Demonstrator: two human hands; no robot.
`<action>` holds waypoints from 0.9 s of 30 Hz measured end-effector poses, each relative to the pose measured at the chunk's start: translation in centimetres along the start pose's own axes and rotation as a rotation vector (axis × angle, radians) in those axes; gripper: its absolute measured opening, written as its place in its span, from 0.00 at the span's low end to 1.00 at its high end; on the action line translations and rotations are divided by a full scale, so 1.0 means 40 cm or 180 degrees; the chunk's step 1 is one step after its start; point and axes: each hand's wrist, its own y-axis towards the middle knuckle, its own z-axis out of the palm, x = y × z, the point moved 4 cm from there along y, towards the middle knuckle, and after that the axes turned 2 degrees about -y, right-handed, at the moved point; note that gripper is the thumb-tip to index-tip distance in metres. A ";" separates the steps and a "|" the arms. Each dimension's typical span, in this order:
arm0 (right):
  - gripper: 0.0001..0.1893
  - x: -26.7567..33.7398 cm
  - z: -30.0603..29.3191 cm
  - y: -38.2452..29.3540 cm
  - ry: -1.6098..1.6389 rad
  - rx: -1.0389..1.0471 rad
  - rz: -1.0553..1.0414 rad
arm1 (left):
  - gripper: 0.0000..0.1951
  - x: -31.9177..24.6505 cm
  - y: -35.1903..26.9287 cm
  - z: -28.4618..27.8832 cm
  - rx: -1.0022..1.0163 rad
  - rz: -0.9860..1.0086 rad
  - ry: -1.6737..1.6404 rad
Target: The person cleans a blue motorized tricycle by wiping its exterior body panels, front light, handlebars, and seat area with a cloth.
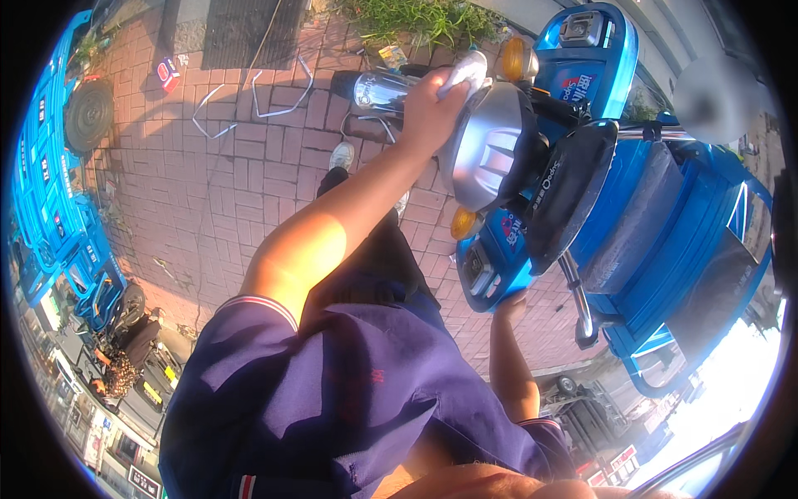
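A blue cargo tricycle's front end stands before me, with its silver headlight cowl [489, 150] in the middle and amber turn signals [466, 223] at its sides. My left hand [433, 109] is closed on a white cloth [466, 72] at the cowl's front edge, over the chrome front shock cover [377, 92]. Below the cowl in the picture, my right hand [512, 304] touches the edge of the blue leg-shield panel [495, 268]; its fingers are partly hidden behind it. The black dash cover [570, 190] and the blue seat area lie behind the cowl.
Bent metal rods [283, 112] and a red and blue box [168, 75] lie on the brick paving [249, 181]. Another blue tricycle [47, 162] stands at the left, with a person [118, 374] beyond it. Green weeds [424, 22] grow by the step.
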 end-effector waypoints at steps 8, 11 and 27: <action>0.38 0.018 -0.023 -0.006 -0.0407 0.0433 0.1332 | 0.14 0.230 0.036 0.009 0.1028 -0.1489 -0.0742; 0.37 -0.011 -0.014 0.007 0.0138 0.0574 0.2010 | 0.12 0.142 -0.022 -0.028 0.0993 -0.1686 -0.0913; 0.41 -0.008 -0.003 -0.020 -0.0168 0.0226 0.1500 | 0.14 -0.249 -0.067 0.050 0.1801 0.2426 0.1177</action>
